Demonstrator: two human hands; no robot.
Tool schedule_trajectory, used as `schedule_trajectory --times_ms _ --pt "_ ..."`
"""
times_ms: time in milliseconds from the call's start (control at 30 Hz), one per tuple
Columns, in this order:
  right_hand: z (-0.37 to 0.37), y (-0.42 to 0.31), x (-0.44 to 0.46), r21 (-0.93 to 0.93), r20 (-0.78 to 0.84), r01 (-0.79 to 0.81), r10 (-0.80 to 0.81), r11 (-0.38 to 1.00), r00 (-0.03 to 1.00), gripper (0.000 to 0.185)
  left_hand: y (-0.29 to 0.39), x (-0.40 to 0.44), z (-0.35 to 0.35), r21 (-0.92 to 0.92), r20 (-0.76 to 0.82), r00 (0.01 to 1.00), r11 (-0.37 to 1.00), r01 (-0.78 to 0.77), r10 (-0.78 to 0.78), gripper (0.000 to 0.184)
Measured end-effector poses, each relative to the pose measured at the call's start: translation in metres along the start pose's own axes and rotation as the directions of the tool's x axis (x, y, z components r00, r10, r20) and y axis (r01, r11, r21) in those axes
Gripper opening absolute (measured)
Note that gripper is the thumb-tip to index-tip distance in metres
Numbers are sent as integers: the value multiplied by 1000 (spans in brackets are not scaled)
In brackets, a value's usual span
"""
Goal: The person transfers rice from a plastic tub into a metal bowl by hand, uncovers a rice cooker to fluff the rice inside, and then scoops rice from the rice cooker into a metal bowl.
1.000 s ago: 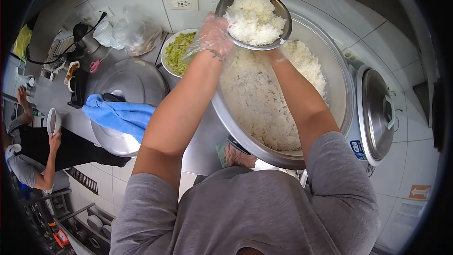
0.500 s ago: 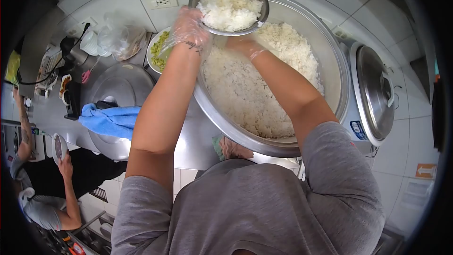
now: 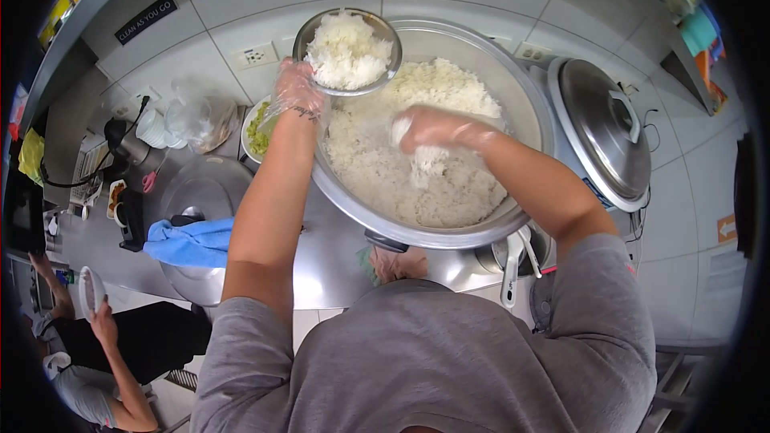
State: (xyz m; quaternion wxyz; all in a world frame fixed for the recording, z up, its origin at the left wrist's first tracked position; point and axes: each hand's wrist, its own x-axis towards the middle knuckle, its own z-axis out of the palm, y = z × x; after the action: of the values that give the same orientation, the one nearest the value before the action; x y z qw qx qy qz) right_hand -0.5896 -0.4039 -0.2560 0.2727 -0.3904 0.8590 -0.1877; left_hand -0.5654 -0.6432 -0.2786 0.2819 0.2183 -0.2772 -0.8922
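Observation:
My left hand [image 3: 297, 90], in a clear plastic glove, grips the rim of a metal bowl [image 3: 393, 54] at its near left side. A mound of cooked white rice [image 3: 347, 50] fills that bowl, which is held over the far left edge of a large metal pot [image 3: 346, 202]. Inside the pot, above a broad bed of cooked rice [image 3: 449, 204], my gloved right hand [image 3: 439, 131] is closed on a clump of rice [image 3: 403, 130]. Some loose rice shows just below its fingers. The right fingertips are partly hidden and slightly blurred.
A bowl of chopped green food [image 3: 258, 135] stands left of the pot. Further left lie a large metal lid [image 3: 210, 184] and a blue cloth [image 3: 188, 242]. A lidded rice cooker [image 3: 601, 124] sits at right. A co-worker's hand [image 3: 103, 325] holds a bowl at far left.
My right hand has moved from beneath the bowl toward the middle of the pot and now has rice in it. My left hand still holds the bowl. The camera view has shifted.

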Motion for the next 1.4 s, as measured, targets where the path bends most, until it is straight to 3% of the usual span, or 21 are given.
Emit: schedule_trajectory --times_ms 33,100,167,267,333,433,500,567,633,733,800,867,900,1000,1100,1167,1233,1267,1333,1367,1400 --pt "-14 -11 -18 102 -158 23 -7 995 987 56 0 -13 9 10 -70 997 999 -37 38 10" --pt "-42 -31 -40 477 -402 131 83 869 912 61 -11 -18 6 43 -37 999 999 -8 9 14" --pt "-60 -45 -45 400 -629 276 44 874 776 66 -37 -19 3 85 2 998 995 59 -59 28" --pt "-47 -43 -42 168 -465 209 -110 963 878 76 -58 -63 15 -24 86 981 984 175 -172 10" --pt "-22 -28 -54 -561 -651 38 -469 827 597 77 -59 -98 20 42 164 962 976 215 -219 5" --pt "-76 -4 -100 -337 -590 312 -458 888 665 68 -64 -116 11 186 269 932 962 199 -244 29" --pt "-117 38 -142 -148 -616 255 -290 956 732 58 -64 -109 -6 198 292 936 970 143 -198 32" --pt "-151 94 -189 -85 -732 -53 -26 995 681 54 -61 -105 -14 171 337 924 976 132 -184 26" --pt "-179 164 -226 -133 -880 -501 130 855 456 50 -65 -101 -15 109 104 991 991 74 -86 17" --pt "-201 288 -263 -84 -898 -752 278 654 342 37 -73 -123 14 127 90 993 990 59 -70 17" --pt "-199 343 -267 -202 -860 -755 256 624 442 39 -94 -123 25 117 82 995 992 47 -56 16" --pt "-204 371 -266 255 -831 -358 393 898 393 45 -116 -131 56 153 187 982 988 1 -30 8" --pt "-207 375 -270 337 -769 -326 458 883 445 49 -125 -134 71 191 234 972 981 -28 -17 5" --pt "-220 418 -269 321 -849 -125 344 939 401 47 -166 -160 135 182 271 959 983 34 -84 6" --pt "-251 363 -306 319 -879 -150 352 936 322 44 -219 -99 161 163 375 916 983 82 -139 2" --pt "-261 331 -328 519 -836 236 430 822 342 50 -245 -149 222 659 260 966 734 -165 -16 9" --pt "-286 353 -329 528 -826 211 440 823 352 50 -296 -146 247 654 540 840 603 -458 53 14" --pt "-297 360 -330 539 -811 184 448 822 376 51 -313 -186 266 279 511 857 931 -237 65 23" --pt "-289 337 -335 491 -840 136 427 860 335 50 -341 -206 295 474 595 803 821 -317 -33 37" --pt "-287 333 -335 499 -837 179 419 848 352 46 -377 -186 305 466 732 663 594 -656 158 37" --pt "-287 332 -334 510 -832 219 413 832 371 43 -384 -194 311 462 733 660 593 -659 163 37"
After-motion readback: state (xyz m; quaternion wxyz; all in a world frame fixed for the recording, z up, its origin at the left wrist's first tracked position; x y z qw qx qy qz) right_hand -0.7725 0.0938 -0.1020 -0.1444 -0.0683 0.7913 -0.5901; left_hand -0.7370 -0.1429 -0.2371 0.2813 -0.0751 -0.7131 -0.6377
